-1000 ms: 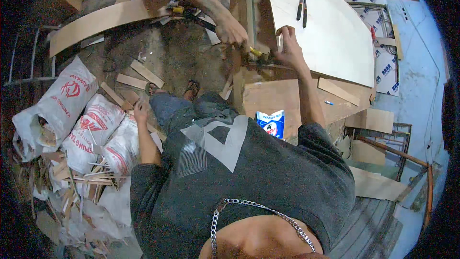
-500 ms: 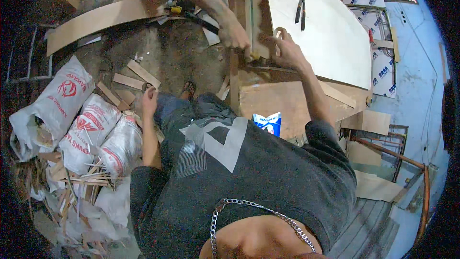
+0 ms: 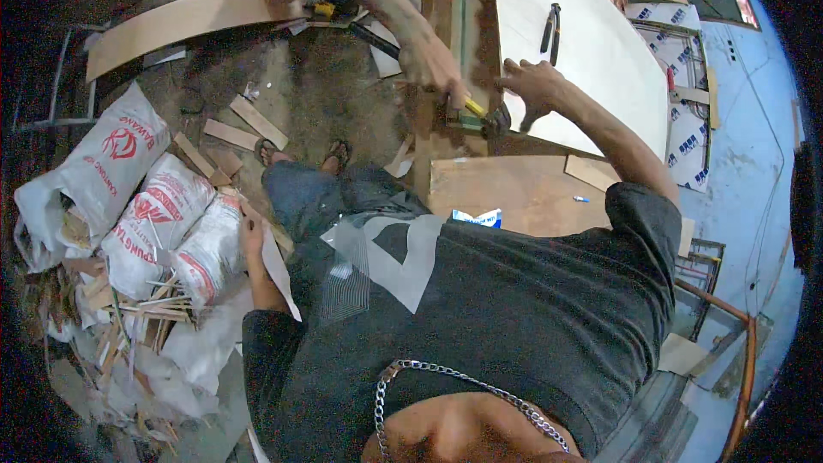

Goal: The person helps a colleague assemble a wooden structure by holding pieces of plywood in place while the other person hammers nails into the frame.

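Has three sacks point(image 3: 159, 210) side by side at left, wood scraps point(image 3: 154, 313) on their near side, a board point(image 3: 193, 27) on their far side. Has a panel point(image 3: 613, 90) at far right, with pliers point(image 3: 551, 33) on it. Bears, on the plywood point(image 3: 501, 189) just near of that, a marker point(image 3: 580, 199) and a wood strip point(image 3: 591, 173). Has the left hand point(image 3: 251, 227) right of the sacks, the right hand point(image 3: 536, 86) over the panel's left edge, a hammer point(image 3: 473, 106) and co-worker's hand point(image 3: 441, 73) left of that.

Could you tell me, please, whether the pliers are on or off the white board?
On it: the pliers lie on the white board, near the right hand.
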Tool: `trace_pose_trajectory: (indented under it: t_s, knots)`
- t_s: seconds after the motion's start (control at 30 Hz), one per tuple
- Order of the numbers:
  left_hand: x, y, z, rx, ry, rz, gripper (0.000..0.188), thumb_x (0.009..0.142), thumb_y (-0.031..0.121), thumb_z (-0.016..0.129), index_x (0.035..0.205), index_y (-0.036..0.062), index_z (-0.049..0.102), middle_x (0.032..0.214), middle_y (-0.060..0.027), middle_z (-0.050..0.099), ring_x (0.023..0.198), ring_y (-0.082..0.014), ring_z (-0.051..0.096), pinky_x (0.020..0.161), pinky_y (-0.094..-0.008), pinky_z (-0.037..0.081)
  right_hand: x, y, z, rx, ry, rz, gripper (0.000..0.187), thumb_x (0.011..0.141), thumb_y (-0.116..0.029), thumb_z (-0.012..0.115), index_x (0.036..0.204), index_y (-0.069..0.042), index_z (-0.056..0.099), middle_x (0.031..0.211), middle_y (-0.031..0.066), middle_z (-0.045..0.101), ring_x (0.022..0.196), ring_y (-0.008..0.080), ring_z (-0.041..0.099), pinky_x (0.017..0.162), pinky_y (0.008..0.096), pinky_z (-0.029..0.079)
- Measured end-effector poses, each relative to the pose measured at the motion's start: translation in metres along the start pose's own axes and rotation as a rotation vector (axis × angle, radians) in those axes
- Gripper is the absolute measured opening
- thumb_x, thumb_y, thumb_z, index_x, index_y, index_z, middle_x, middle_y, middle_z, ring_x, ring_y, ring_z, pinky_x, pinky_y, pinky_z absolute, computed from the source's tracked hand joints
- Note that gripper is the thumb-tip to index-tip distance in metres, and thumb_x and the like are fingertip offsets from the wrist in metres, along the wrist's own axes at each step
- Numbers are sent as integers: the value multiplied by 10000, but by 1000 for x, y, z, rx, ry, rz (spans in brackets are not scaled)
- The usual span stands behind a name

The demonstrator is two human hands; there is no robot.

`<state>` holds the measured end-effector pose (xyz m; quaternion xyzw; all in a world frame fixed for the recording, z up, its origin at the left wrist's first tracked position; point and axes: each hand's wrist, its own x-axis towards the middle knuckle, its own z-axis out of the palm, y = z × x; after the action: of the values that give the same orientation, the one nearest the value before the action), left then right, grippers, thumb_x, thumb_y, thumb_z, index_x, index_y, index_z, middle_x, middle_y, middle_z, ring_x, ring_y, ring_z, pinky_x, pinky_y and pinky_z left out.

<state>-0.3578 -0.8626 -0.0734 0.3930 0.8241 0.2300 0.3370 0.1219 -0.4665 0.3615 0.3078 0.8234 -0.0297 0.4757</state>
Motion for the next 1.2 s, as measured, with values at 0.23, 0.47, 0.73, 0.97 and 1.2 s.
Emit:
trace_pose_trajectory:
  t_s: [0.23,0.47,0.73,0.97,1.2]
  knots:
    - [-53,-68,5,-256,-325,-563,445,812,397,616,1036,15,565,801,-83,616,551,-177,597,435,-301,471,-23,4,25,-8,-15,63,717,563,-71,690,1231,-157,442,1122,138,448,994,290,525,676,391,545]
    - [-24,-55,12,-669,-286,-537,413,835,374,590,1102,60,563,890,-91,622,633,-175,627,458,-276,475,-17,5,17,-52,9,24,635,621,-66,687,1208,-148,458,1123,120,466,988,279,555,689,395,527]
    - [-1,22,1,-477,-224,-473,360,858,253,554,1161,63,512,938,-100,625,713,-186,627,510,-287,488,-18,6,19,-50,-3,18,690,617,11,609,1265,-135,424,1101,144,452,995,277,525,662,380,546]
    - [-5,-49,19,-306,-233,-288,377,842,258,584,1146,47,513,914,-115,633,606,-187,602,451,-309,466,-11,12,20,-45,-16,-18,721,605,5,614,1278,-156,410,1111,144,449,990,282,528,641,381,546]
    - [-29,-17,14,-466,-210,-557,389,823,321,611,1105,65,533,891,-117,638,561,-171,585,438,-297,451,-14,8,19,-84,9,-21,752,651,-54,641,1323,-240,358,1082,134,465,948,285,558,649,383,529]
